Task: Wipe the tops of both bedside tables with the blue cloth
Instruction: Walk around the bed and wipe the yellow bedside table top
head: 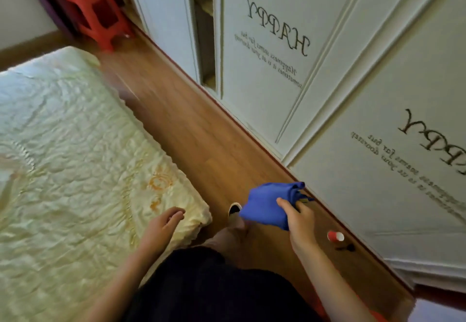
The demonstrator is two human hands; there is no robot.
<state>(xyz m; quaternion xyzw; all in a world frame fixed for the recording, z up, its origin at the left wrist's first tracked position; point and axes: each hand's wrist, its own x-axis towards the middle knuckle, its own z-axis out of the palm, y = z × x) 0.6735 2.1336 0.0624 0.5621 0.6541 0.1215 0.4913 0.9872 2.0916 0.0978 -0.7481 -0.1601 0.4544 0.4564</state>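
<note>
My right hand [301, 217] grips the bunched blue cloth [267, 204] and holds it above the wooden floor, close to the wardrobe doors. My left hand [165, 224] hangs over the corner of the bed with its fingers loosely curled and nothing in them. No bedside table is in view. My foot in a shoe [234, 208] shows just below the cloth.
A bed with a pale yellow quilted cover [75, 157] fills the left. White wardrobe doors [327, 69] with "HAPPY" lettering line the right, one gap open. A narrow strip of wooden floor [191, 130] runs between them. A red plastic stool [95, 11] stands at the far end. A small red-and-white object [335, 236] lies on the floor.
</note>
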